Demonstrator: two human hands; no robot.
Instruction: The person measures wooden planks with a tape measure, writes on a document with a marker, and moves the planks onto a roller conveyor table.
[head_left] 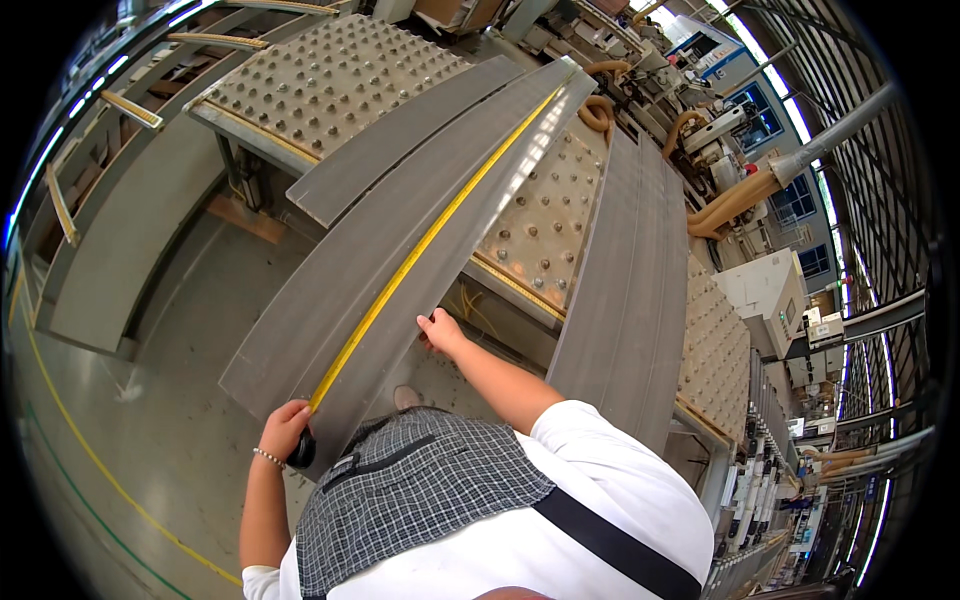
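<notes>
across the knob-studded tabletop [550, 205], and jutting out past its near edge: a wide grey panel [365, 245], lying flat, near end poking toward the checked apron [410, 490]. and right along its top, stretched out in one long run nearly to the far end, a yellow tape measure [432, 234]! over to the left hand [287, 428], then: down at the near end of the panel, clamped on the black case [301, 451], thumb side up against the strip, beaded bracelet [268, 456] at the wrist. now the right hand [438, 332]: well apart from the left, farther up, fingers curled in at the panel's right edge, with something dark just by them; too small to make out, and impossible to tell how firm the hold. just beside the wide panel on the left, past a dark gap, a narrower grey panel [400, 140]. off to the right, more long grey boards [620, 290], side by side on the studded surface. and down below, on the grey floor [205, 290], a pale shoe [405, 397] peeping out past the apron.
</notes>
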